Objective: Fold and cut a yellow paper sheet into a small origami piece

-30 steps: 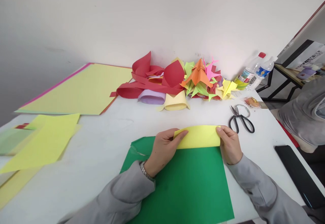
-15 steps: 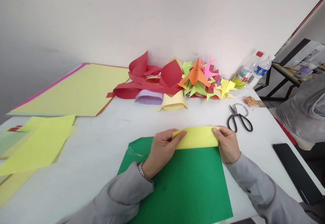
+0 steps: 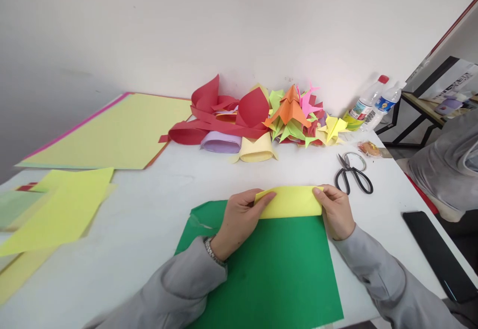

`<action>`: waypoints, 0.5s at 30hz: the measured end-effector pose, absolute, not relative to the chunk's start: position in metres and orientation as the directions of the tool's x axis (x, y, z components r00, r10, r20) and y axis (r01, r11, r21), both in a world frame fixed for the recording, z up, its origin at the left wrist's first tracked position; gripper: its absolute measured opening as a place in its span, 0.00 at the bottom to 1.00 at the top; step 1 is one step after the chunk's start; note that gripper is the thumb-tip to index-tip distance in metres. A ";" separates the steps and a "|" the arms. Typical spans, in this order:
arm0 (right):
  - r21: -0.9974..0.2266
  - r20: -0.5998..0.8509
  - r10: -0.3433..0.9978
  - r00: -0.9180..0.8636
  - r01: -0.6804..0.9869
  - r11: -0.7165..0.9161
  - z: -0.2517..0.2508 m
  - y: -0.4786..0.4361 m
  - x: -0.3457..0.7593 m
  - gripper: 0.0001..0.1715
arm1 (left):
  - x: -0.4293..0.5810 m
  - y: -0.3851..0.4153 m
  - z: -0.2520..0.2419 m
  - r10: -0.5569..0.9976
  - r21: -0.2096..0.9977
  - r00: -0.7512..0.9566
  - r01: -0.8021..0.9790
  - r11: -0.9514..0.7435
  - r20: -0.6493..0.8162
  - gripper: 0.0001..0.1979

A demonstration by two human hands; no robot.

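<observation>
A strip of yellow paper [image 3: 291, 202], apparently folded, is held level over the far edge of a green sheet [image 3: 276, 269]. My left hand [image 3: 242, 222] pinches its left end between thumb and fingers. At the opposite end, my right hand [image 3: 336, 209] grips the upper right corner, thumb on top. The fingers behind the paper are partly hidden. Beyond my right hand lie black-handled scissors [image 3: 353, 174], with a roll of tape [image 3: 355, 161] beside the blades.
Large coloured sheets [image 3: 112, 135] lie at the back left, loose yellow paper [image 3: 63, 214] nearer. Red paper shapes [image 3: 224, 115] and folded paper pieces [image 3: 293, 112] pile against the wall. Two bottles [image 3: 368, 102] stand back right; a black phone-like slab [image 3: 436, 254] lies right. A person's grey sleeve [image 3: 444, 150] shows beyond.
Both hands keep the same hold on the yellow paper. The whole view has shifted very slightly; nothing on the table has visibly moved.
</observation>
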State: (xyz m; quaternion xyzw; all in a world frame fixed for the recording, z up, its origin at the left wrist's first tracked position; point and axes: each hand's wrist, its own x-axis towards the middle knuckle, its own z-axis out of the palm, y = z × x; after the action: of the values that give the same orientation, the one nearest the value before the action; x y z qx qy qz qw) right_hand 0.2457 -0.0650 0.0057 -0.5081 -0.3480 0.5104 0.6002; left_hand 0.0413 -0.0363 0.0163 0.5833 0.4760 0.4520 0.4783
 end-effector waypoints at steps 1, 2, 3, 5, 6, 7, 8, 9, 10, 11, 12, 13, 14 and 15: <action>-0.967 -0.093 0.965 0.244 -0.253 -0.029 0.006 -0.065 0.246 0.09 | 0.042 -0.037 0.016 0.990 0.992 0.136 0.107 -0.062 0.047 0.19; -0.970 -0.085 0.964 0.251 -0.241 -0.023 0.006 -0.065 0.246 0.09 | 0.042 -0.037 0.016 0.990 0.996 0.140 0.085 -0.022 0.010 0.19; -0.974 -0.076 0.963 0.259 -0.225 -0.017 0.005 -0.066 0.246 0.10 | 0.042 -0.037 0.015 0.988 0.998 0.150 0.059 0.028 -0.036 0.19; -0.984 -0.062 0.961 0.269 -0.179 -0.013 0.004 -0.066 0.247 0.11 | 0.043 -0.038 0.013 0.974 0.990 0.182 -0.011 0.138 -0.133 0.18; -0.988 -0.056 0.959 0.276 -0.156 -0.012 0.004 -0.066 0.248 0.11 | 0.043 -0.038 0.012 0.965 0.981 0.199 -0.050 0.186 -0.173 0.18; -0.990 -0.052 0.958 0.282 -0.137 -0.013 0.003 -0.067 0.248 0.12 | 0.043 -0.038 0.011 0.956 0.971 0.215 -0.090 0.224 -0.200 0.17; -0.992 -0.050 0.956 0.289 -0.126 -0.014 0.003 -0.067 0.248 0.12 | 0.044 -0.038 0.010 0.947 0.959 0.233 -0.128 0.253 -0.219 0.17; -0.992 -0.050 0.955 0.293 -0.122 -0.015 0.002 -0.067 0.248 0.12 | 0.044 -0.038 0.009 0.941 0.948 0.249 -0.162 0.275 -0.231 0.17; -0.993 -0.050 0.954 0.295 -0.121 -0.015 0.002 -0.067 0.249 0.12 | 0.044 -0.038 0.009 0.934 0.937 0.264 -0.191 0.293 -0.239 0.17; -0.992 -0.050 0.954 0.297 -0.123 -0.014 0.001 -0.067 0.249 0.12 | 0.044 -0.038 0.009 0.930 0.927 0.274 -0.214 0.307 -0.245 0.17; -0.992 -0.052 0.954 0.296 -0.123 -0.016 0.001 -0.067 0.249 0.11 | 0.045 -0.038 0.009 0.927 0.920 0.280 -0.227 0.318 -0.251 0.17; -0.992 -0.056 0.954 0.295 -0.123 -0.020 0.001 -0.067 0.250 0.11 | 0.045 -0.038 0.009 0.924 0.916 0.283 -0.235 0.326 -0.256 0.17; -0.992 -0.060 0.954 0.294 -0.123 -0.024 0.001 -0.067 0.250 0.11 | 0.045 -0.038 0.010 0.923 0.914 0.283 -0.236 0.331 -0.261 0.17; -0.992 -0.065 0.953 0.294 -0.126 -0.029 0.001 -0.067 0.250 0.11 | 0.045 -0.038 0.011 0.922 0.913 0.281 -0.235 0.334 -0.265 0.17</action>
State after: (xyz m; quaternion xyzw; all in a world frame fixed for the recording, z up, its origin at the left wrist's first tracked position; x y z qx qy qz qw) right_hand 0.2501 -0.0668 0.0008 -0.5505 -0.3759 0.4599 0.5867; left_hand 0.0453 -0.0375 0.0108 0.3989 0.4308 0.4170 0.6938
